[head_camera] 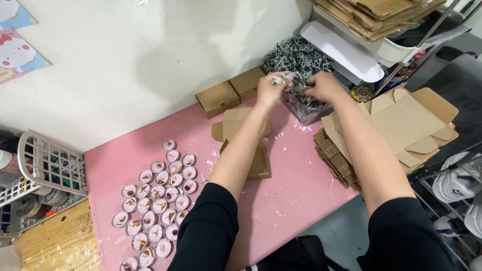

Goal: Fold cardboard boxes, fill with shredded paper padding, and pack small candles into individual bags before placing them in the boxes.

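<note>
You are working at a pink table (291,195) pushed against a white wall (150,55), with a metal shelf rack at the far right, its lower part cut off by the frame. Just right of your hands lies a large flat unfolded cardboard box (411,125), partly covered by your right forearm. Below your grip, under your left forearm, sits an open folded small box (251,150), its inside mostly hidden. Left of your grip stand two closed brown boxes (231,90). Your left hand (269,90) is pinched shut on a tuft of black-and-white shredded paper (296,83), and your right hand (324,86) is closed on the same tuft; the fingertips are buried in it. Directly beneath sits a clear bag (309,110) of that filler. Well below and left of your grip, small round candles (158,200) crowd the table, their details too small to tell.
</note>
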